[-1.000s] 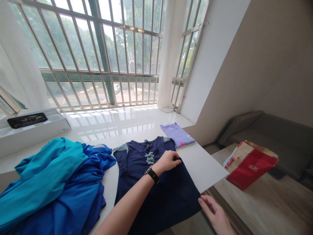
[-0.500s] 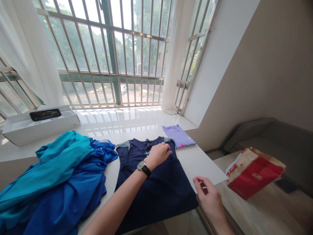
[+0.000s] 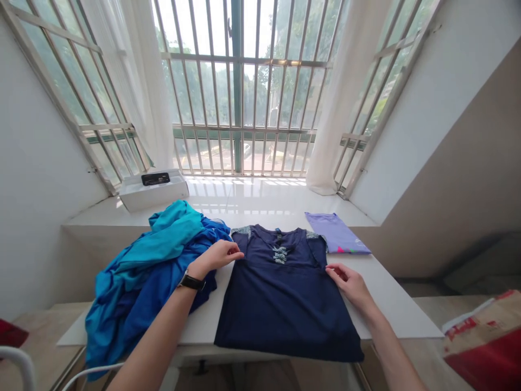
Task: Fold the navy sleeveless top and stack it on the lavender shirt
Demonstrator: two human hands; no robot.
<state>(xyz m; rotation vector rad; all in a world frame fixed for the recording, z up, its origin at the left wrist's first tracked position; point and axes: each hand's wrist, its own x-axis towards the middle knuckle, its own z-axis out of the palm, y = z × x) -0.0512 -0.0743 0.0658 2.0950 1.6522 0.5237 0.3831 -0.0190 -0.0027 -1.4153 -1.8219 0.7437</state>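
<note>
1 navy top [image 3: 288,309], lower ctr of frame. L hand [image 3: 217,256], R hand [image 3: 350,283] at its side edges, fingers narrow; can't tell if cloth pinched. Prob. light, soft, limp, not fragile; hem overhangs table [image 3: 396,307], could sag. Best grip: both side edges, just below sleeves.

A black phone-like device [image 3: 155,178] lies on a white box [image 3: 173,191] at the windowsill's [image 3: 260,191] left, white curtains [image 3: 331,108] flank the front window bars [image 3: 203,128], and a red-and-tan paper bag [image 3: 484,339] sits far right, partly out of view.
</note>
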